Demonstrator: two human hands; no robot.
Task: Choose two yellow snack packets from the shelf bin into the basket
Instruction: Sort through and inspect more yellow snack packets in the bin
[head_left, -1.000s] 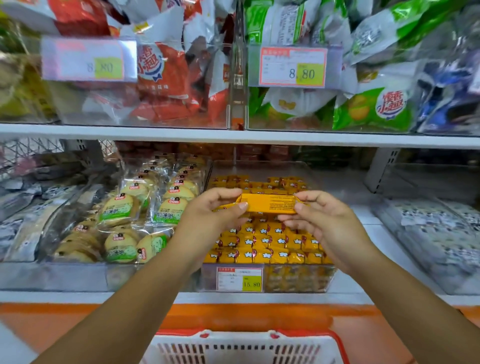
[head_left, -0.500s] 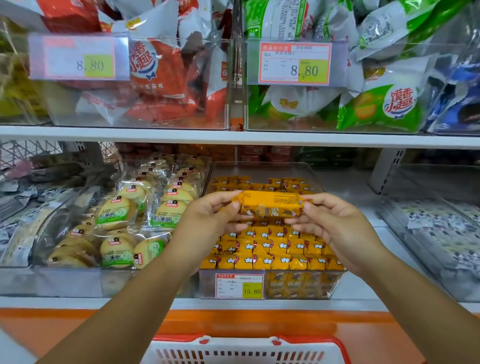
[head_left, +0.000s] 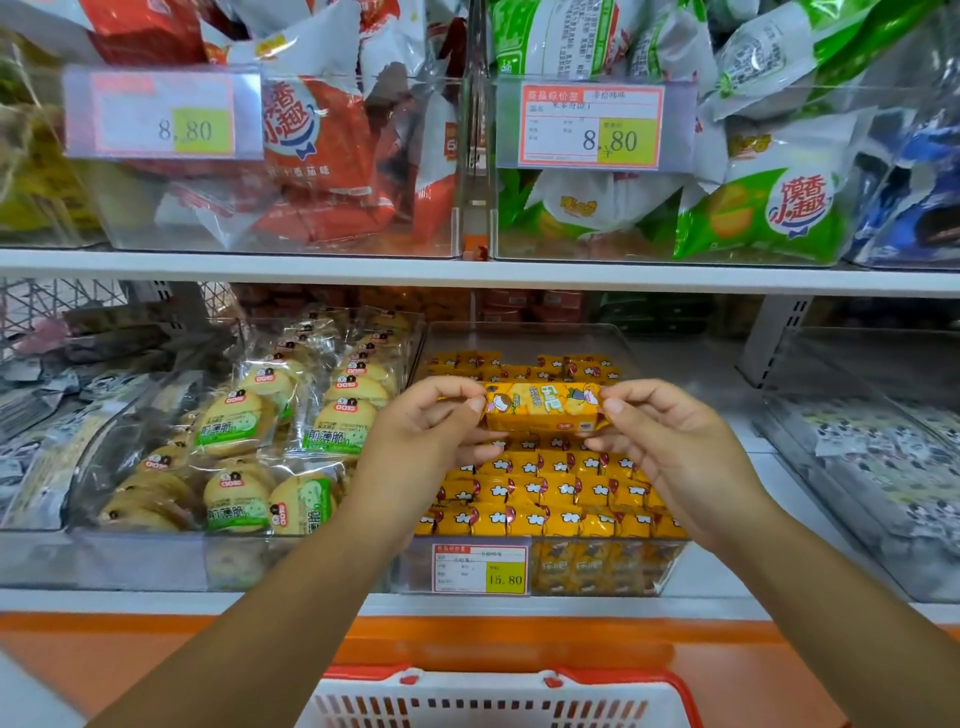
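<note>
A yellow snack packet is held level above the clear shelf bin, printed front facing me. My left hand pinches its left end and my right hand pinches its right end. Below them the bin holds several rows of the same yellow packets. The white basket with a red rim sits at the bottom edge, under my arms; its inside is out of view.
A bin of round biscuit packs stands left of the yellow bin, and a bin of grey-patterned packs right. The upper shelf carries red and green snack bags. A price tag hangs on the yellow bin's front.
The packet has been turned in my fingers from its plain back to its printed front. Both hands stay at its ends above the bin.
</note>
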